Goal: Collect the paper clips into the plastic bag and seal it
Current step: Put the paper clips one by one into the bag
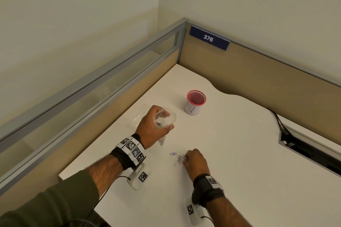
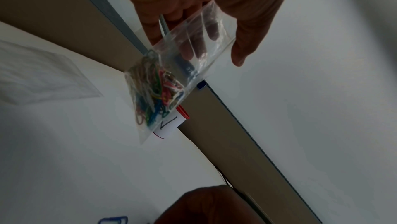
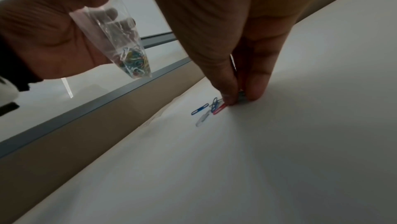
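The right hand's fingertips (image 3: 231,98) hide the paper clips (image 3: 241,95) they pinch.

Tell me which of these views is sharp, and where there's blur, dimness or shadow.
Head view: evenly lit and sharp, straight partition rails bowed by the wide lens. Left wrist view: dim, the clear plastic bag of coloured paper clips soft, left hand dark. Right wrist view: right hand backlit, throwing a shadow across the white desk.

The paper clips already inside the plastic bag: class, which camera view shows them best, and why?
The left wrist view: the paper clips fill the bag's lower corner, colours distinct. The right wrist view shows them smaller, a blurred cluster in the bag held by the left hand. The head view mostly hides them behind that hand.
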Demonstrator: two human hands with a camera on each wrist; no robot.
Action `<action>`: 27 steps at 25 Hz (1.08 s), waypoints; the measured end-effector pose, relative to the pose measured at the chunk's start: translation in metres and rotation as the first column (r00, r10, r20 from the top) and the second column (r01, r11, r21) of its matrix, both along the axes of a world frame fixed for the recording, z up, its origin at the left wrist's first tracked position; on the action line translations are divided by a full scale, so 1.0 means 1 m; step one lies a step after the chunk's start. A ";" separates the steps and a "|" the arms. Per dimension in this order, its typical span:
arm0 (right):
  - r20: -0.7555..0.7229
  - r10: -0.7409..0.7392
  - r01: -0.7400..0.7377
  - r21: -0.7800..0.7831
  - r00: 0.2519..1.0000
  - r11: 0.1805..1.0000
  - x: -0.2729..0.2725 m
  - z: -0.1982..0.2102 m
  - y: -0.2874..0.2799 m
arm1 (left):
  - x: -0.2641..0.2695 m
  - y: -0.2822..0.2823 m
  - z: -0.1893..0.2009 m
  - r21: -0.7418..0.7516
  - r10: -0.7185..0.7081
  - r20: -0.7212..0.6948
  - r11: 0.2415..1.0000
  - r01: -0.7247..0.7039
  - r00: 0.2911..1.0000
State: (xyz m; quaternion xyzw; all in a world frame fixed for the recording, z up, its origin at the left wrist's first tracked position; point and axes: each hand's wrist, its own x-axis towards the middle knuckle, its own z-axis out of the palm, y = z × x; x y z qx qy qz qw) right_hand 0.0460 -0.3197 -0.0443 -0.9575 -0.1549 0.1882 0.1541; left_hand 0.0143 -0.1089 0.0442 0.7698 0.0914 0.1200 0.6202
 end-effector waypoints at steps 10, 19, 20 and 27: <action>-0.077 0.223 -0.228 -0.057 0.972 0.972 0.006 0.006 -0.002 | -0.002 0.003 0.000 0.001 0.019 -0.011 1.000 -0.019 1.000; 0.038 0.138 -0.136 -0.060 0.990 0.989 0.009 0.002 0.028 | -0.002 0.004 0.001 0.001 0.030 -0.014 1.000 -0.030 0.999; 0.027 0.131 -0.130 -0.047 0.991 0.990 0.009 0.002 0.028 | -0.002 0.005 0.001 0.003 0.033 -0.012 0.999 -0.033 0.999; 0.064 0.252 -0.246 -0.087 0.966 0.965 0.002 0.001 0.035 | -0.001 0.004 -0.002 0.003 0.022 -0.012 1.000 -0.022 1.000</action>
